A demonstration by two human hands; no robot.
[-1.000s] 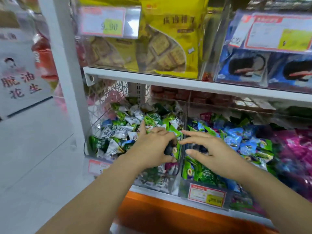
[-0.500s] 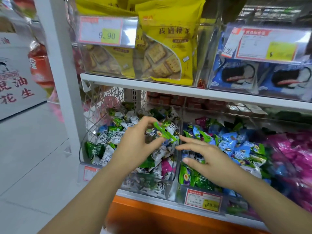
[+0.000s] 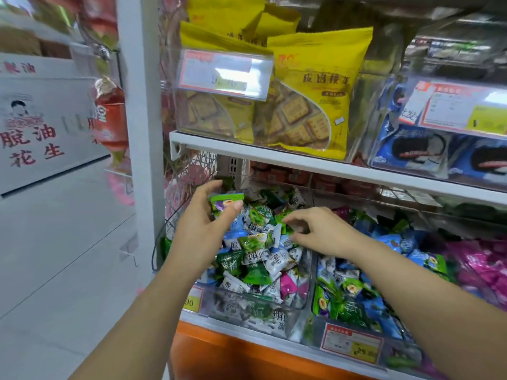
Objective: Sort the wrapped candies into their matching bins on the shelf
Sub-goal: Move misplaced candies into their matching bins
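Note:
My left hand [image 3: 201,229] pinches a bright green wrapped candy [image 3: 225,201] between thumb and fingers, lifted above the left clear bin [image 3: 301,294]. That bin is heaped with green, white and blue wrapped candies, plus a pink one near its front. My right hand [image 3: 318,231] reaches over the same heap with fingers curled down onto a green candy [image 3: 285,219]; whether it grips it is unclear. To the right, the middle bin [image 3: 318,329] holds bright green and blue candies, and a pink candy pile [image 3: 482,264] lies at the far right.
The shelf board [image 3: 315,160] above carries yellow cracker bags [image 3: 310,97] and blue snack packs [image 3: 428,149] behind clear fronts with price tags. A white upright post [image 3: 141,119] borders the left bin. An orange base panel [image 3: 247,355] runs below. A tiled aisle floor [image 3: 55,256] lies to the left.
My left hand lifted a green candy out of the left bin and carried it up and to the left. My right hand moved from the divider over onto the left bin's heap.

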